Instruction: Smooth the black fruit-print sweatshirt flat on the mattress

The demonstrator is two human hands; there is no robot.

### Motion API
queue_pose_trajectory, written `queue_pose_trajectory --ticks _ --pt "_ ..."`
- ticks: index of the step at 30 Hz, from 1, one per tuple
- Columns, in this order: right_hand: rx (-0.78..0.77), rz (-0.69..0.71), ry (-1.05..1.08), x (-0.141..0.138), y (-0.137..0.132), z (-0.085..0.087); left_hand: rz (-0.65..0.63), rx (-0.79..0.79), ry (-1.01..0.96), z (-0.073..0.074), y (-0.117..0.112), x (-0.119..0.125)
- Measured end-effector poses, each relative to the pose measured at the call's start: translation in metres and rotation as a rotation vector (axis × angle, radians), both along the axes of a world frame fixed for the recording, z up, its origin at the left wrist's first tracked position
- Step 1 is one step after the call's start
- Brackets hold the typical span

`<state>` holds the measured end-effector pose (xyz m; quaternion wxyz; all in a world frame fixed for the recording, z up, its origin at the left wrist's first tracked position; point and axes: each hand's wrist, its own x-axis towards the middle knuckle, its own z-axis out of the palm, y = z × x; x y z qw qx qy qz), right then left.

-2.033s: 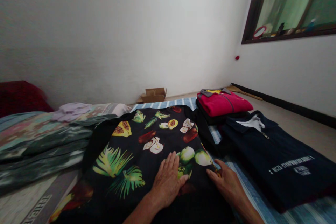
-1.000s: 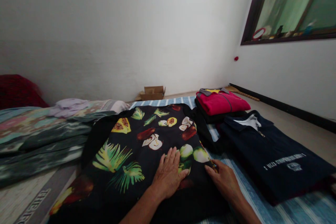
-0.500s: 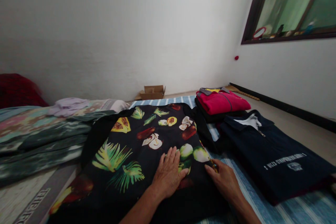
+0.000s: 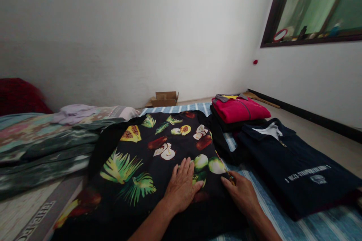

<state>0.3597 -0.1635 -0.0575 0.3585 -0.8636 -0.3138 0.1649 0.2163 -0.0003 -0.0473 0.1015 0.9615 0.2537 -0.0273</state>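
A black long-sleeved top (image 4: 135, 169) with a fruit and palm-leaf print lies spread out in front of me. My left hand (image 4: 183, 185) rests flat on its lower right part, fingers stretched out. At the garment's right edge, my right hand (image 4: 239, 188) pinches the fabric, the thumb on top and the other fingers partly hidden at the side. One black sleeve (image 4: 222, 143) extends from the top's right shoulder toward the neighbouring clothes.
Right of the top lies a folded navy zip-collar garment (image 4: 302, 169). Behind it, a pink folded jacket (image 4: 240, 110) sits on dark clothing. Grey-green patterned clothing (image 4: 56, 152) and a lilac cloth (image 4: 74, 114) are at left. A cardboard box (image 4: 165, 99) stands by the wall.
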Motion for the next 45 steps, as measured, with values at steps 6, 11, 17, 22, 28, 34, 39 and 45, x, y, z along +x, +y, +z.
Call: queue_pose_trajectory --ticks 6,11,17,22,28,34,39,45 --pt "0.004 0.002 0.011 0.001 -0.001 0.000 0.007 -0.014 0.027 0.005 -0.003 0.001" --pt "0.000 0.014 0.009 0.004 -0.002 -0.003 0.016 -0.013 0.055 0.012 -0.006 0.003" --pt "0.026 0.024 0.034 0.007 -0.001 -0.006 0.012 -0.018 0.038 0.012 -0.006 0.004" --pt "-0.006 -0.057 0.068 0.016 -0.002 -0.004 0.022 -0.063 0.022 0.016 -0.007 0.006" --pt "0.048 -0.219 0.291 0.028 0.001 0.003 0.023 -0.115 -0.009 0.029 -0.008 0.012" --pt "0.194 -0.384 0.598 0.032 0.012 -0.001 -0.038 -0.175 -0.075 0.040 -0.006 0.026" --pt "0.166 -0.359 0.392 0.043 0.019 -0.010 -0.071 -0.198 -0.174 0.035 0.003 0.041" --pt "-0.012 -0.327 -0.276 0.044 0.030 0.026 -0.013 -0.299 -0.321 0.026 0.014 0.061"
